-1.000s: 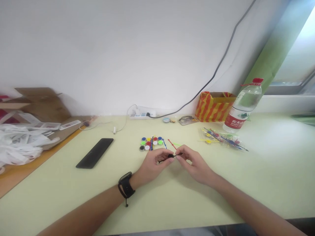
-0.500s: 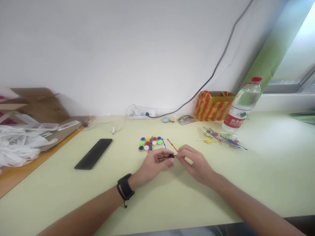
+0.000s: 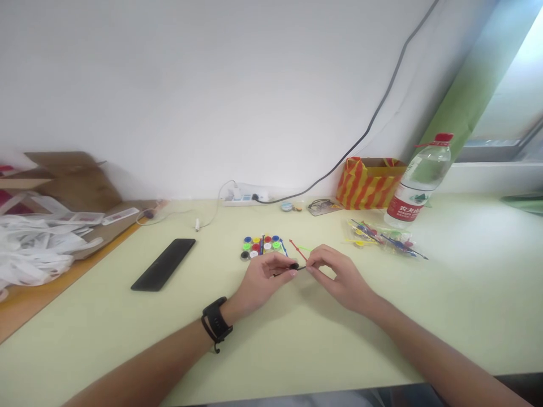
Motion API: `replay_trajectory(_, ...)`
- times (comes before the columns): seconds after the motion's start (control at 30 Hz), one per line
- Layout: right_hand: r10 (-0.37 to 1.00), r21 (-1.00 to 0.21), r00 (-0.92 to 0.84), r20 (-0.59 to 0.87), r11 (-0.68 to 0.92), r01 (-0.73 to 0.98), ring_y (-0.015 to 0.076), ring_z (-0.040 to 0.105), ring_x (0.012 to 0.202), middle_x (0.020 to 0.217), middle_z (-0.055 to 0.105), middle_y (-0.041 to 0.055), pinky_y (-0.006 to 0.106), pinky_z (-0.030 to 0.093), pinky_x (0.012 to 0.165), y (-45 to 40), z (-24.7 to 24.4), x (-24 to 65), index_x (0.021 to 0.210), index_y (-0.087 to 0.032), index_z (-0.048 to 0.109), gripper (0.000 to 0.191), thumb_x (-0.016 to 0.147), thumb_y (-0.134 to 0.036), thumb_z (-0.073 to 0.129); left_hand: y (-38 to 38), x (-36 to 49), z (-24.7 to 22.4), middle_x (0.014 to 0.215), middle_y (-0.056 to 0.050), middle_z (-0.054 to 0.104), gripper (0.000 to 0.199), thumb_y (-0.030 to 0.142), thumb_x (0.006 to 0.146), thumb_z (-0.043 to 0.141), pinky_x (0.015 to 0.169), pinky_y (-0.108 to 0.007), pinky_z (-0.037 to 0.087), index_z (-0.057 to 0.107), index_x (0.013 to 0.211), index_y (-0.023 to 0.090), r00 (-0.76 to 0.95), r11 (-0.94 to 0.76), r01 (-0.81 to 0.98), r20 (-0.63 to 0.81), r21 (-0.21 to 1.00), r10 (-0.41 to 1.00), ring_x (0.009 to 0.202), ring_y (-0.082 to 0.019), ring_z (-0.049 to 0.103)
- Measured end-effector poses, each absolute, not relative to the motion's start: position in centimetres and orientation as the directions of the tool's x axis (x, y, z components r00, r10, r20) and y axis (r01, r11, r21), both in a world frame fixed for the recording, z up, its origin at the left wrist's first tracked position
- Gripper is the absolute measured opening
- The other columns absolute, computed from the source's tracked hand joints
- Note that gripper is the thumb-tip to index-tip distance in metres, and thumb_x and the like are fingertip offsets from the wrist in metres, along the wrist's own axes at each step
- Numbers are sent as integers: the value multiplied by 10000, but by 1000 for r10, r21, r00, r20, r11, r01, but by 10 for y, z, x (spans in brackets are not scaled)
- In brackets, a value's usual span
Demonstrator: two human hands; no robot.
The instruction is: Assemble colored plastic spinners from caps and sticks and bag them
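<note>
Between thumb and fingers, my left hand (image 3: 263,282) pinches a small black disc (image 3: 293,265) with a thin black arrow pointer (image 3: 301,268) running through or under it. The fingertips of my right hand (image 3: 337,277) are closed on the pointer's right end. Just beyond my left hand lie several coloured discs (image 3: 255,247) in rows, in blue, yellow, red, green, white and black, with blue pointers among them. A red arrow pointer (image 3: 297,249) and a partly hidden green one (image 3: 304,249) rest on the table past my right fingers.
A black phone-like slab (image 3: 163,264) lies to the left. Clear bags of coloured pointers (image 3: 382,237), a water bottle (image 3: 413,186) and a striped bag (image 3: 368,183) are at the right. A power strip (image 3: 244,196) sits by the wall; white straps (image 3: 34,243) pile up far left.
My right hand has shifted slightly right, and more of the pointer shows between the hands. The black disc is tilted differently and sits further into my left fingers.
</note>
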State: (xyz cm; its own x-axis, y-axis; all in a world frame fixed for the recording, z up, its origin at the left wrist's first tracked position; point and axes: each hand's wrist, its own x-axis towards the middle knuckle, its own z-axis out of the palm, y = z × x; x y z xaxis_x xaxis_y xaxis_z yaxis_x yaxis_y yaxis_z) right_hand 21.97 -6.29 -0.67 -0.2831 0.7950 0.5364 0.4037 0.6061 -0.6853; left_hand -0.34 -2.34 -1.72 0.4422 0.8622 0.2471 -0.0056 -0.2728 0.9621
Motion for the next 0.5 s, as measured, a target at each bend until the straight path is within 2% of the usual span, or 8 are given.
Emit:
replay_trajectory(0.2,845,-757,-282,454,533,378,185,611,785,890,643,42,334,525,716,-62,-9,221,927,-232,639,96,992,-268,578,-23,-8,-17,973,-97,769,257,337,827,833,872,-375,615,755,991,156,487,-300,38,244,953,839,906,-224,737)
replay_trajectory(0.5,847,-769,-301,438,526,363,186,612,795,889,650,42,327,523,706,-63,-7,220,937,-233,641,117,1004,-292,565,-25,-10,-12,982,-92,749,219,329,869,796,883,-354,597,754,997,156,513,-312,29,254,949,820,905,-208,714)
